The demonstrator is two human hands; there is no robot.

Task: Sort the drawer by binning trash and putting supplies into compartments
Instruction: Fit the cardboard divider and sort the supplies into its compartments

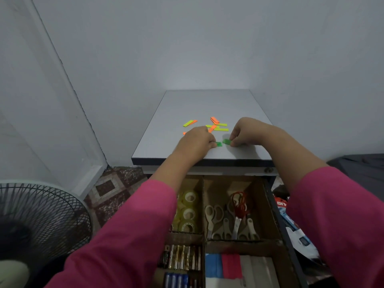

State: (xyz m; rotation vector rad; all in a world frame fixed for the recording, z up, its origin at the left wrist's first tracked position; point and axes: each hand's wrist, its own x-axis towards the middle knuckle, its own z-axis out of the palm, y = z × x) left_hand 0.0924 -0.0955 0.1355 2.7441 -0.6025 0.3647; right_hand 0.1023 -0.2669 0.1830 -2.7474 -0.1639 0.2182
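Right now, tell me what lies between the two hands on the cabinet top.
Head view: two small green tabs, one at the left hand, one at the right hand.

bare cabinet top (207,104) behind scattered sticky tabs (215,125)

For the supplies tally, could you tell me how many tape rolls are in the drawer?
3 tape rolls show, lined front to back in the drawer's far-left compartment; the left sleeve covers that compartment's left side, so more may be hidden.
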